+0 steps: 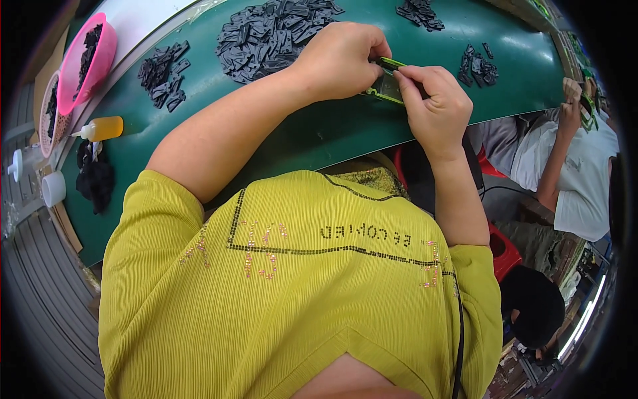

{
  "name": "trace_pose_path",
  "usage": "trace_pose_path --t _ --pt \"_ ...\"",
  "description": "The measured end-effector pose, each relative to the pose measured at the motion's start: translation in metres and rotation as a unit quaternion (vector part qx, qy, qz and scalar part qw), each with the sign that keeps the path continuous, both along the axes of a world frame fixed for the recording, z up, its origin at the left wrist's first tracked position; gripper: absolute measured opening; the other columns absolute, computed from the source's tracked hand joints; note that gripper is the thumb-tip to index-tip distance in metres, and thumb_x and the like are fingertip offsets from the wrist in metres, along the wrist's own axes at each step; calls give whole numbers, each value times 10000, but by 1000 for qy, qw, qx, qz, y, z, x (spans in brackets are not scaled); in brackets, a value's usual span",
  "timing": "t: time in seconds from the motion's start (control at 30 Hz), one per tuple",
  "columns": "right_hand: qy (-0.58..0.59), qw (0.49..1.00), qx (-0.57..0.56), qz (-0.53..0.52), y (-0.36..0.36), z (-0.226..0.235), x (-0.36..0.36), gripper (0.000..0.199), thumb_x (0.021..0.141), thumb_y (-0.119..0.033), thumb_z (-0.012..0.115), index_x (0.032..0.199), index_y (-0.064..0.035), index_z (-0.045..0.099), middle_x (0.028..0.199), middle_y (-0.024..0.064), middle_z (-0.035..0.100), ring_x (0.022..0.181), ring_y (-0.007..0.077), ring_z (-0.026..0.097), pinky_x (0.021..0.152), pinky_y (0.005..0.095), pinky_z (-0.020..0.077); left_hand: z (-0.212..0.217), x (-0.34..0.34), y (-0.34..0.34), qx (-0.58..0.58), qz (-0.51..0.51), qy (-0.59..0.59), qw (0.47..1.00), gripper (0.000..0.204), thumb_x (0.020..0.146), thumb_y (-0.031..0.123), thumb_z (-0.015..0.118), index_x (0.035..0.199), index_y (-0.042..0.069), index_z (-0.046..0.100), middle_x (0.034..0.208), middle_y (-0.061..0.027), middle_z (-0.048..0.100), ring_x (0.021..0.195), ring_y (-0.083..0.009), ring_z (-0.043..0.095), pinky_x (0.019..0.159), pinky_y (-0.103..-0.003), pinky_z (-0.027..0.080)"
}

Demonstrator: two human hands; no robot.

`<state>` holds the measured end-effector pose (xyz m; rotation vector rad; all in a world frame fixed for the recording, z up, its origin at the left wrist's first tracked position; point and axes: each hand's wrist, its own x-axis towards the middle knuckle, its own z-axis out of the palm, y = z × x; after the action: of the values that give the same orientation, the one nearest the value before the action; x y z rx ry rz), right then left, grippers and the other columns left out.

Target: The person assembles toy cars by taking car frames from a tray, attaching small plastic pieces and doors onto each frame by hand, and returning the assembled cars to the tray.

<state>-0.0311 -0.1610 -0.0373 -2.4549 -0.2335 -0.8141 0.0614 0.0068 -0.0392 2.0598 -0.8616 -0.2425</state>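
Both my hands are raised over the green table, pinching a thin frame (pixel 385 98) with bright yellow-green edges and a dark part along its top. Its middle looks clear, and it could be eyewear, though my fingers cover much of it. My left hand (pixel 342 60) grips its left and upper side with curled fingers. At the right end, thumb and fingers of my right hand (pixel 435 103) are closed on it. Just beyond my left hand lies a large pile of small black plastic pieces (pixel 259 40).
Smaller heaps of black pieces lie at left (pixel 159 76), far right (pixel 417 13) and right (pixel 477 66). Pink baskets (pixel 106 56), a bottle of amber liquid (pixel 106 128) and a black cloth (pixel 95 179) are on the left. A person in a white shirt (pixel 571 166) works at right.
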Motion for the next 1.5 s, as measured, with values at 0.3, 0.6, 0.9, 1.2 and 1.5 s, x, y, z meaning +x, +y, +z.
trace_pose_path --t 0.3,0.6,0.9,1.2,1.5 --pt "-30 999 -37 7 -3 -3 7 92 752 -77 764 816 -75 698 741 77 645 676 268 641 609 364 514 -2 2 -3 -10 11 -33 999 199 761 109 735 937 17 743 814 -141 728 722 -224 714 678 -323 563" --pt "25 981 -186 56 -25 12 22 115 761 -156 748 852 -106 697 822 28 635 846 268 603 751 400 472 -3 4 -4 7 19 -98 995 191 750 146 741 909 42 756 790 -134 721 708 -251 709 675 -336 561" --pt "106 935 -299 157 -30 23 27 74 772 -139 672 783 -77 634 820 68 620 842 277 612 759 393 497 -1 -2 -6 72 -64 -242 966 125 770 177 686 820 66 711 782 -133 660 776 -364 648 666 -454 527" --pt "328 906 -179 198 -39 49 41 184 811 -167 723 872 -6 659 825 113 645 778 273 640 689 380 521 -1 -12 2 55 -39 -250 966 136 790 177 709 880 75 697 834 -109 659 827 -336 641 698 -439 521" --pt "195 978 -64 -43 -128 15 157 237 904 -170 698 1121 -77 685 1014 98 671 928 233 643 844 335 528 13 -21 13 -16 -106 -253 961 574 745 291 819 1217 44 605 1112 -145 625 1043 -337 581 902 -436 488"
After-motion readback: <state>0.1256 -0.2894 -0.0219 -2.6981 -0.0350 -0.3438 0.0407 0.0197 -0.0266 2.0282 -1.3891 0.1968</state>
